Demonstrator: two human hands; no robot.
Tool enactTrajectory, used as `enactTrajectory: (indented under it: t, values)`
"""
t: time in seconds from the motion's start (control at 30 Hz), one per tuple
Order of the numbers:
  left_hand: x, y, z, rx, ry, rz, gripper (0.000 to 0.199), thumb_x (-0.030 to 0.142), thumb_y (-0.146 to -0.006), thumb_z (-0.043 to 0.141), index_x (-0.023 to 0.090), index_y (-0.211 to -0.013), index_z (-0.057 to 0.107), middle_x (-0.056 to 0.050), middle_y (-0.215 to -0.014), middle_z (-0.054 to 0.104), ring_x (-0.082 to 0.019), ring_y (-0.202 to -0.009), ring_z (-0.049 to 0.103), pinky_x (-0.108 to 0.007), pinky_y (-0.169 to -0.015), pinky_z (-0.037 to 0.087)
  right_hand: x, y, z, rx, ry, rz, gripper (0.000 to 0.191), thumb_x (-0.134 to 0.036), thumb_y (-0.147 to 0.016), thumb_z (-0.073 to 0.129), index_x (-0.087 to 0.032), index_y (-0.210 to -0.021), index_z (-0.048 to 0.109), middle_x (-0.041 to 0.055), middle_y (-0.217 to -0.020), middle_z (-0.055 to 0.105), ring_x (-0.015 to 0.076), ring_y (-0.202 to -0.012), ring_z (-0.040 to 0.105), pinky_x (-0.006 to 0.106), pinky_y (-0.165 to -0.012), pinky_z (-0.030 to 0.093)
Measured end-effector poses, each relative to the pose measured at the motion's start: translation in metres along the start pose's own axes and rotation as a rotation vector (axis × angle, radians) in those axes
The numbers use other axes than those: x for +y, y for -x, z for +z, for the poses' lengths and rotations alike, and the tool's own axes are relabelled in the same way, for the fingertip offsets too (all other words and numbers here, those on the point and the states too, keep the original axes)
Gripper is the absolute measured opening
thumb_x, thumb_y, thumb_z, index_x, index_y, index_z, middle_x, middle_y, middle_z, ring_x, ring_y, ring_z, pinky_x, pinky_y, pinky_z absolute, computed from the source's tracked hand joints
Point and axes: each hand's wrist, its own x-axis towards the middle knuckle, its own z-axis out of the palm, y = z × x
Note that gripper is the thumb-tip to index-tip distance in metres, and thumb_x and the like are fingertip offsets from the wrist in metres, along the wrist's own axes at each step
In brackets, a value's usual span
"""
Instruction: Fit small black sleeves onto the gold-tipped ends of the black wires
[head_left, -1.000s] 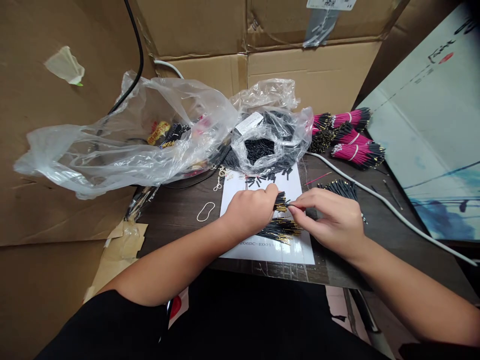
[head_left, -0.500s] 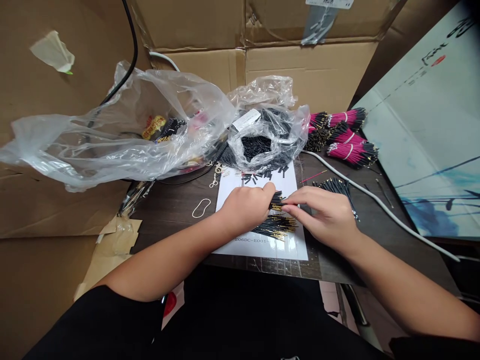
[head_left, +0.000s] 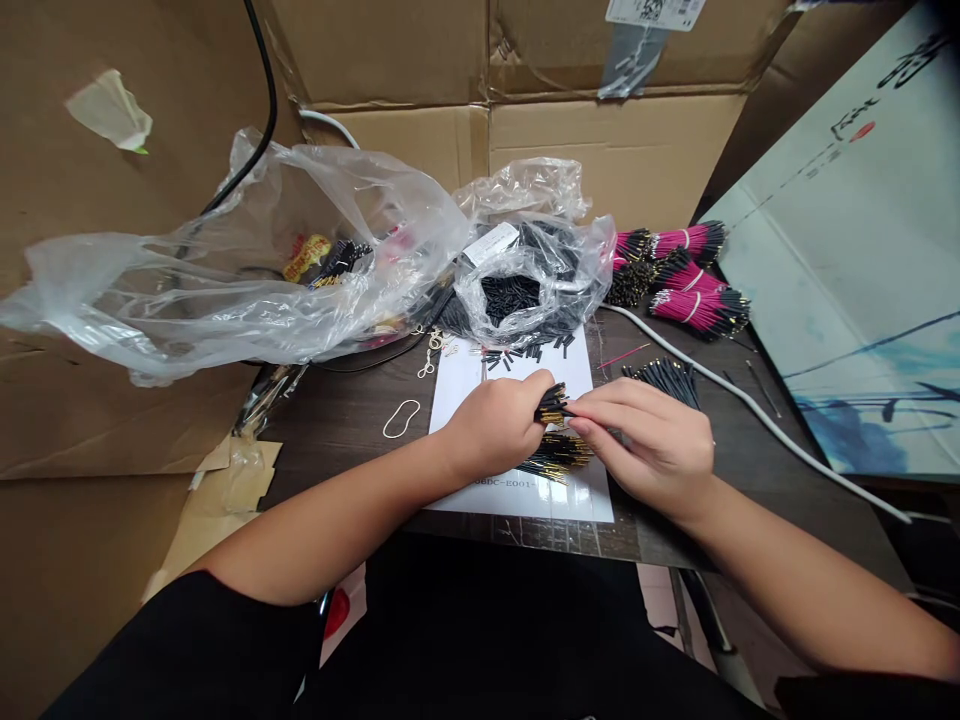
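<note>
Holding gold-tipped black wires (head_left: 553, 405) slantwise, tips down, in left hand (head_left: 491, 425).

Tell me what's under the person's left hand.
The left hand is over a white printed sheet, pinching a gold-tipped black wire bunch; another bunch lies beside it. Whatever is directly beneath the palm is hidden.

Cardboard box walls (head_left: 600, 160) around a dark tabletop (head_left: 660, 530)
</note>
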Motion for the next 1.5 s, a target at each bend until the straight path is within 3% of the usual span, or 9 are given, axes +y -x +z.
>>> enactTrajectory:
  t: [0.13,0.33,0.53,0.93,1.2,1.5]
  values:
    - [0.001,0.0,-0.001,0.006,0.014,-0.008,0.013,0.02,-0.085,0.04,0.02,-0.094,0.051,-0.002,-0.077,0.065,-0.02,-0.072,0.063,-0.027,-0.062,0.042,0.0,-0.001,0.0,0.008,0.014,0.043,0.035,-0.009,-0.079,0.064,-0.025,-0.11,0.067,0.0038,-0.095,0.071,0.0157,-0.083,0.067,0.032,-0.074,0.057]
    - [0.001,0.0,0.001,-0.005,0.038,-0.012,0.013,0.021,-0.084,0.042,0.02,-0.093,0.051,-0.002,-0.079,0.065,-0.02,-0.072,0.063,-0.027,-0.064,0.042,0.002,-0.001,0.001,0.035,-0.007,0.046,0.022,-0.013,-0.077,0.07,-0.022,-0.096,0.068,0.0035,-0.086,0.07,0.0164,-0.078,0.066,0.033,-0.072,0.057]
    - [0.0,0.001,-0.001,0.028,0.076,0.022,0.012,0.015,-0.078,0.041,0.02,-0.087,0.048,0.0,-0.07,0.059,-0.016,-0.063,0.055,-0.026,-0.058,0.038,0.003,-0.001,0.0,0.032,0.059,-0.036,0.041,-0.008,-0.075,0.07,-0.022,-0.113,0.063,0.0039,-0.091,0.07,0.0142,-0.078,0.065,0.031,-0.072,0.056]
    - [0.001,0.002,0.002,-0.009,0.109,0.048,0.01,0.022,-0.084,0.042,0.02,-0.09,0.049,-0.001,-0.078,0.064,-0.018,-0.07,0.06,-0.027,-0.063,0.041,-0.007,-0.003,0.001,0.055,-0.02,0.005,0.029,-0.004,-0.073,0.068,-0.019,-0.097,0.067,0.0037,-0.086,0.07,0.0151,-0.078,0.065,0.03,-0.07,0.055]
    - [0.001,0.002,0.002,0.002,0.156,0.067,0.01,0.019,-0.081,0.044,0.019,-0.089,0.05,-0.001,-0.074,0.062,-0.017,-0.065,0.058,-0.026,-0.062,0.041,-0.007,-0.004,0.002,0.184,-0.099,0.009,0.03,-0.004,-0.071,0.068,-0.022,-0.094,0.067,0.0013,-0.081,0.068,0.0143,-0.072,0.064,0.03,-0.064,0.054]
    - [0.0,0.002,0.003,0.017,0.192,0.088,0.01,0.019,-0.081,0.045,0.019,-0.089,0.05,0.0,-0.073,0.061,-0.015,-0.064,0.055,-0.025,-0.06,0.04,-0.007,-0.003,0.001,0.12,-0.131,0.026,0.032,0.0,-0.068,0.068,-0.018,-0.095,0.067,0.0021,-0.083,0.068,0.0138,-0.073,0.064,0.029,-0.066,0.054]
